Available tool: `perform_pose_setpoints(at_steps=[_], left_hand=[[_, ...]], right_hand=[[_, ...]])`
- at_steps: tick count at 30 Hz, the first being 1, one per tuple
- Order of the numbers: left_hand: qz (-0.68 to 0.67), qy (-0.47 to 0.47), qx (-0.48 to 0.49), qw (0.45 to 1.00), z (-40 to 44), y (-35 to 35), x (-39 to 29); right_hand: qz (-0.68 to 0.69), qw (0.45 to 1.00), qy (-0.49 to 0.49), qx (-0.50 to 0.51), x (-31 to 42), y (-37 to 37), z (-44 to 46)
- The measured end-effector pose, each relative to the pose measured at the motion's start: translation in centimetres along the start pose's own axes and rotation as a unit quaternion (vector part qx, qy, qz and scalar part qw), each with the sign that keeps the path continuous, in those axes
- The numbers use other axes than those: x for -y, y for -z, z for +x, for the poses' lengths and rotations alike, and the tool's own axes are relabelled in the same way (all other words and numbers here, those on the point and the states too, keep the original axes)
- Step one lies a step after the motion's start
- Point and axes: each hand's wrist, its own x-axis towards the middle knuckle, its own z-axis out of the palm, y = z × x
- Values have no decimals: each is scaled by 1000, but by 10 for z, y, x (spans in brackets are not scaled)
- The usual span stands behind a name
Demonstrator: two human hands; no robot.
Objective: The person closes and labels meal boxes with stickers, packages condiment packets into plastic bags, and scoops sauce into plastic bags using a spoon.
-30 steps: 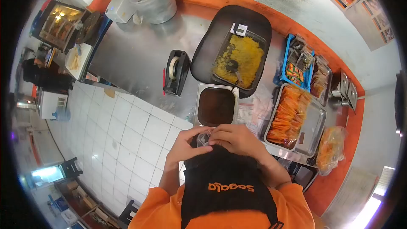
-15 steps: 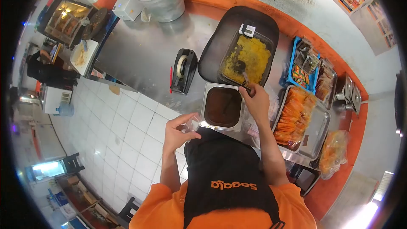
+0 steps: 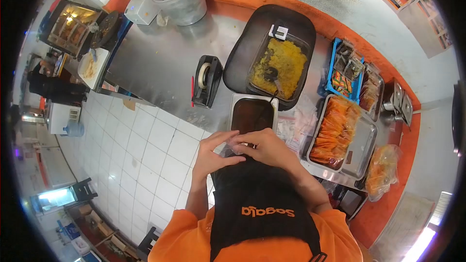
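Observation:
My left hand [image 3: 212,154] and my right hand [image 3: 266,148] meet at the near edge of the metal pan. Between their fingertips is a small clear plastic bag [image 3: 234,148], partly hidden by the fingers. Both hands are closed on it. Just beyond them sits the square metal pan [image 3: 230,116] with dark reddish-brown sauce [image 3: 251,114] inside. A thin dark handle [image 3: 274,99] leans at the pan's far right corner.
Farther back, a dark tray [image 3: 250,85] holds yellow crumbly food [image 3: 281,65]. To its left stands a tape dispenser [image 3: 208,85]. Orange filled packets [image 3: 335,131], a blue basket [image 3: 361,94] and loose clear bags [image 3: 298,126] lie to the right.
My right hand has left the handle at the pan's far right corner and come down-left to the plastic bag. My left hand has moved slightly right, still with the bag.

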Motion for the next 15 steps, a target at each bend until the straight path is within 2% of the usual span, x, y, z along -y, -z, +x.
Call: perform_pose_setpoints(at_steps=[5,6,8,10,13,15], left_hand=[[21,12,-5,1000,-4,-2,8],[37,-3,-20,999,-4,0,9],[71,-33,-55,995,-6,6,15],[98,-27,-100,990,-11,13,18],[126,-21,-142,981,-16,21,23],[146,-22,-162,976,-16,22,22]], right_hand=[[0,1000,10,-13,-7,-5,-2],[-13,992,-18,-120,-12,-4,0],[-40,942,-71,-327,-28,1,8],[-221,848,-121,-466,-54,28,20],[-306,854,-156,-390,-116,40,26],[-279,875,-112,-379,-125,32,27]])
